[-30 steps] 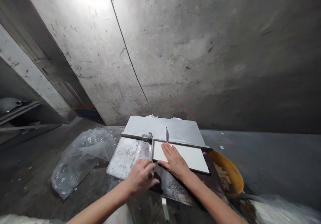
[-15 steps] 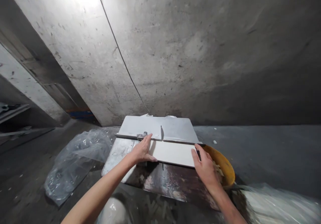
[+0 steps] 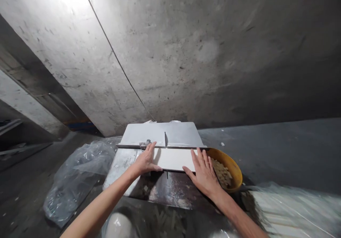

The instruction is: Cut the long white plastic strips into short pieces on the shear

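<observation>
A white rectangular board lies flat on the saw table, its far long edge along a dark straight fence. My left hand grips the board's left end, thumb at the near edge and fingers toward the fence. Spread over the right end, my right hand rests with its fingers stretched out, thumb near the front edge. A thin upright blade-like piece stands behind the board in a slot of the pale rear top. A small grey clamp or knob sits by my left fingers.
A yellow tub with many small pale offcuts stands at the table's right. Clear plastic sheeting lies left on the floor. Plastic-wrapped pale boards are at lower right. A concrete wall with a hanging cable rises behind.
My right hand has shifted from the board's right end onto its top, fingers now spread. The left hand keeps its place on the board. The whole view has tilted and shifted slightly.
</observation>
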A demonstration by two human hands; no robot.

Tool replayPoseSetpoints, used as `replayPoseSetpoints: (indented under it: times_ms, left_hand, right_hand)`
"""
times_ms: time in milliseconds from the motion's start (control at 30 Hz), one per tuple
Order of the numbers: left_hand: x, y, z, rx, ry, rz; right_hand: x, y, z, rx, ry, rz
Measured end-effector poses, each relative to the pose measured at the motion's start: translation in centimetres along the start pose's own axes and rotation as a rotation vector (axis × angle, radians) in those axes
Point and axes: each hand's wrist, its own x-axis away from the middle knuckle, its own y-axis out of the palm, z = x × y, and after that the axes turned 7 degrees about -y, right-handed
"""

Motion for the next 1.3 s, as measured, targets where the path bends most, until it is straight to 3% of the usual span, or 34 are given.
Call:
replayPoseSetpoints:
  times_ms: [100,167,300,533,667,833,1067,1200,1300]
  left_hand:
    - [0.1,0.1,0.1,-0.017,0.007,0.006]
    - [-0.3,0.3,-0.3,-0.017,0.016,0.017]
    - [-2.8,0.2,-1.3,-0.005,0.063,0.047]
    - [-9.8,-1.5,-1.7,-0.107,0.012,0.083]
    - [-10.5,-2.2,-0.8,-0.18,-0.019,0.082]
    - [-7.4,-1.3,0.1,-0.233,-0.034,0.052]
    - [-0.6,-0.9,1.9,-0.308,-0.046,-0.082]
    - [5.6,0.0,2.0,-0.423,0.132,-0.177]
    - [10.3,1.2,1.9,-0.357,0.301,-0.266]
  right_hand:
    - [-0.7,0.3,1.2,-0.021,-0.279,-0.109]
    - [-1.3,1.1,1.9,-0.034,-0.37,-0.138]
    - [-3.4,3.0,3.2,-0.024,-0.364,-0.146]
    - [-10.3,4.6,5.7,-0.01,-0.306,-0.267]
    - [-11.8,4.1,6.0,0.006,-0.289,-0.33]
    - [-8.5,3.1,4.7,-0.01,-0.32,-0.255]
    - [-1.8,1.9,3.4,-0.014,-0.391,-0.129]
    - [-0.8,0.9,3.8,-0.043,-0.402,-0.139]
    - [-1.8,0.9,2.1,-0.067,-0.395,-0.159]
